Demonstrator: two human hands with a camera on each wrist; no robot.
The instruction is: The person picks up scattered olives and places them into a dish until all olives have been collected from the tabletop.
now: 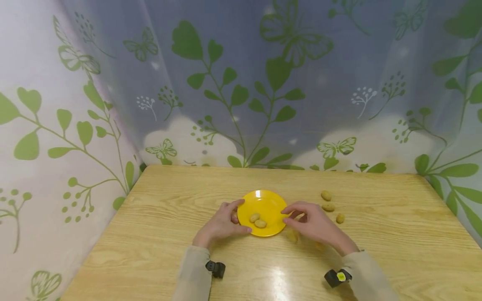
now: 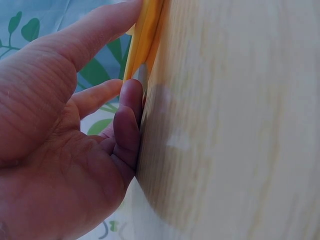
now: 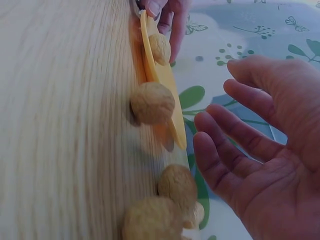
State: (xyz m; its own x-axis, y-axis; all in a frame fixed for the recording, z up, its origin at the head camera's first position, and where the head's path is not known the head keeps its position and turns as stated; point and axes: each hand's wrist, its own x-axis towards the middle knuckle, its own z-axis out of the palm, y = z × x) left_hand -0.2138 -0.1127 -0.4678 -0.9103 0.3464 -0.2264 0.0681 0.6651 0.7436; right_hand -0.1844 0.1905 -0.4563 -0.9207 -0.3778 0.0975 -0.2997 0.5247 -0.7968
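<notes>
A yellow plate (image 1: 265,205) lies on the wooden table, with two tan walnuts (image 1: 260,224) side by side in its near left part. At its left rim, my left hand (image 1: 222,225) grips the edge, thumb near the front and index finger farther back. In the left wrist view, the other fingers curl beside the rim, close to the table. My right hand (image 1: 316,223) hovers at the plate's right rim, fingers loosely bent; the right wrist view shows nothing between them. Under and before it, a walnut (image 3: 152,103) sits on the table beside the plate.
Several more walnuts (image 1: 326,195) lie on the table (image 1: 180,188) to the right, some partly hidden by the right hand and blurred. A patterned curtain (image 1: 241,104) with green leaves and butterflies hangs behind the table and along its left side.
</notes>
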